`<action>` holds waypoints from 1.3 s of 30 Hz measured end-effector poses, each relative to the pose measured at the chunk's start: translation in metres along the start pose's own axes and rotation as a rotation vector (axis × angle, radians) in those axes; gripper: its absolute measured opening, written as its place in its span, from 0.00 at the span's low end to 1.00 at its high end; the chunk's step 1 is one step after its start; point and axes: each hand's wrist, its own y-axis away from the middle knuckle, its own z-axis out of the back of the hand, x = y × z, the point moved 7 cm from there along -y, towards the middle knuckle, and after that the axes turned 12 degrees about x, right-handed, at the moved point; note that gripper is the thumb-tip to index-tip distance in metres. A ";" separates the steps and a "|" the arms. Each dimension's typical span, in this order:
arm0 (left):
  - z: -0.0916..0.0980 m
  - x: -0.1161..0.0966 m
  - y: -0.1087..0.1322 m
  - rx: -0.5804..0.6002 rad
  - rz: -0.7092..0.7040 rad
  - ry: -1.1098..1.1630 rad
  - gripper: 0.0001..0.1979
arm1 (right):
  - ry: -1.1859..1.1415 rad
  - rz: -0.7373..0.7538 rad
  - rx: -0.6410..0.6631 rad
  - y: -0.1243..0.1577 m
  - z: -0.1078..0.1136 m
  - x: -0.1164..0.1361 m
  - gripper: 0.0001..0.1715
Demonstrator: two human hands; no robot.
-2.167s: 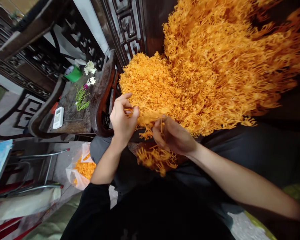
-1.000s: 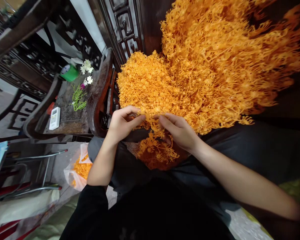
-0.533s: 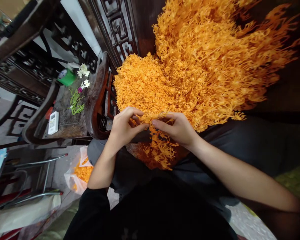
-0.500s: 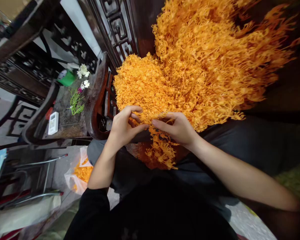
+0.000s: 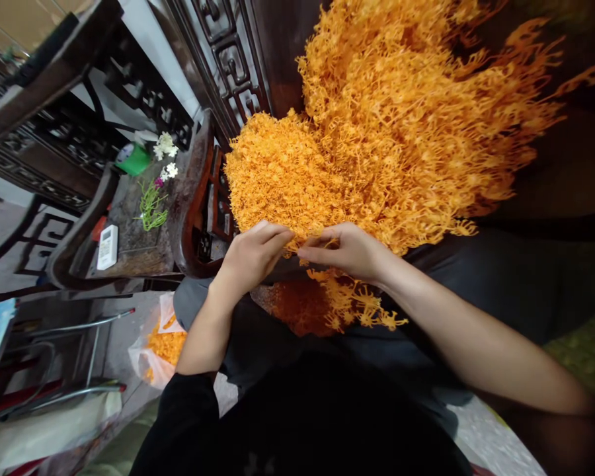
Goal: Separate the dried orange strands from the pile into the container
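A large heap of orange plastic flower pieces (image 5: 387, 125), thin and spidery, lies just beyond my hands. My right hand (image 5: 354, 254) is closed in a pinch on a strand of these flower pieces (image 5: 359, 301), whose loose end hangs below the palm over my lap. Close beside it, my left hand (image 5: 255, 254) has its fingers drawn together at the near edge of the heap. Small orange bits show between the two sets of fingertips. What the left fingertips grip is too small and partly hidden to make out.
To the left stands a dark carved wooden chair with a side table (image 5: 143, 254) bearing a white remote control (image 5: 108, 247), a green roll (image 5: 133, 158) and artificial flowers (image 5: 164, 145). A plastic bag of orange pieces (image 5: 166, 347) sits on the floor near metal-legged furniture (image 5: 79, 324).
My left hand's fingers have closed together from a more spread pose. The hanging strand has swung to the right beneath my right hand.
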 end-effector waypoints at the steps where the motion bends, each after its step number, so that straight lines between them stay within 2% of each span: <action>1: -0.003 0.000 0.000 0.019 0.016 -0.064 0.11 | 0.052 -0.026 0.013 0.001 -0.001 0.000 0.20; 3: -0.008 0.000 -0.002 0.050 0.025 -0.157 0.12 | 0.117 -0.021 0.023 0.003 -0.003 0.003 0.21; 6: -0.018 0.000 -0.008 0.059 0.011 -0.205 0.13 | 0.079 0.035 -0.017 0.007 -0.003 0.004 0.24; 9: -0.028 0.006 -0.015 0.056 0.016 -0.202 0.15 | -0.027 -0.028 -0.096 0.015 0.003 -0.002 0.23; 11: -0.032 0.020 -0.019 0.066 0.092 -0.209 0.14 | -0.087 -0.084 -0.108 0.027 0.007 0.000 0.23; 13: -0.029 0.046 -0.016 0.048 0.267 -0.220 0.13 | -0.125 -0.111 -0.054 0.042 0.006 0.012 0.23; 15: -0.020 0.074 -0.008 -0.021 0.444 -0.183 0.15 | -0.192 -0.091 -0.018 0.059 0.008 0.028 0.21; 17: -0.011 0.091 -0.001 -0.124 0.494 -0.081 0.16 | -0.311 -0.083 -0.044 0.075 0.012 0.037 0.19; 19: -0.012 0.098 -0.001 -0.180 0.484 0.012 0.15 | -0.438 -0.079 -0.085 0.085 0.017 0.038 0.19; 21: -0.023 0.103 -0.007 -0.158 0.498 0.057 0.16 | -0.499 -0.078 -0.078 0.087 0.018 0.033 0.20; 24: -0.049 0.109 -0.021 -0.058 0.571 0.052 0.19 | -0.549 -0.066 -0.038 0.080 0.017 0.019 0.22; 26: -0.064 0.112 -0.029 -0.010 0.597 0.034 0.23 | -0.601 -0.076 -0.055 0.074 0.017 0.008 0.21; 30: -0.073 0.111 -0.032 0.027 0.611 -0.011 0.35 | -0.704 -0.040 -0.183 0.067 0.023 -0.006 0.18; 32: -0.066 0.103 -0.029 -0.005 0.588 -0.034 0.37 | -0.722 -0.015 -0.187 0.065 0.022 -0.005 0.20; 34: -0.050 0.088 -0.026 -0.097 0.532 0.006 0.32 | -0.714 -0.013 -0.165 0.064 0.020 -0.002 0.22; 36: -0.036 0.068 -0.024 -0.176 0.447 0.187 0.22 | -0.688 -0.032 -0.151 0.064 0.018 0.000 0.22; 37: -0.033 0.056 -0.025 -0.173 0.391 0.335 0.19 | -0.671 -0.039 -0.141 0.063 0.017 0.000 0.22; 39: -0.034 0.029 -0.030 -0.071 0.267 0.660 0.17 | -0.635 -0.040 -0.100 0.060 0.012 0.000 0.23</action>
